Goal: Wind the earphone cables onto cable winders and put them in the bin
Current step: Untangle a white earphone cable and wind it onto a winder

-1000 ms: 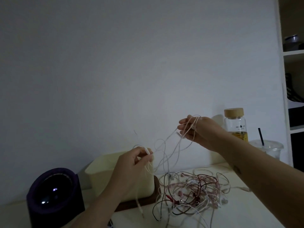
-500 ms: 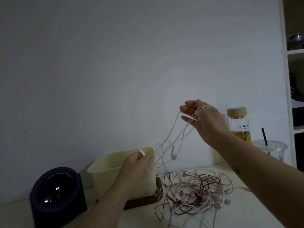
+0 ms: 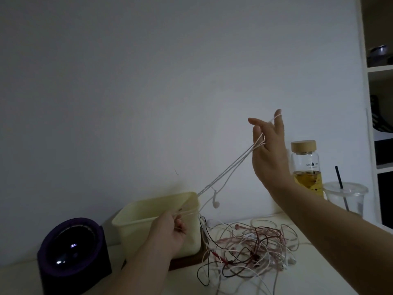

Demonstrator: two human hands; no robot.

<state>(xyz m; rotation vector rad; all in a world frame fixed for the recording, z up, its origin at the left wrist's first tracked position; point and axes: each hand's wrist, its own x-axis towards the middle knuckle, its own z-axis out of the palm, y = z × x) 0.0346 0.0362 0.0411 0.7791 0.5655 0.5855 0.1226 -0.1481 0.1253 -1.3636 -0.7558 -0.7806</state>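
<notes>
A white earphone cable (image 3: 229,170) stretches taut between my two hands, with one earbud (image 3: 215,202) dangling from it. My left hand (image 3: 170,231) pinches the cable's lower end in front of the cream bin (image 3: 136,218). High above the table, my right hand (image 3: 269,150) is raised with fingers spread; the cable loops around its fingers. A tangled pile of pink, white, red and black earphone cables (image 3: 251,245) lies on the table right of the bin. No cable winder is visible.
A dark purple round speaker (image 3: 72,254) stands at the left. The bin rests on a dark wooden tray (image 3: 187,262). A glass bottle with a wooden lid (image 3: 305,167) and a plastic cup with a black straw (image 3: 344,196) stand at the right, beside a white shelf unit (image 3: 378,103).
My right hand rose up and to the right, pulling the white cable taut out of the pile. My left hand dropped slightly, still pinching its end by the bin.
</notes>
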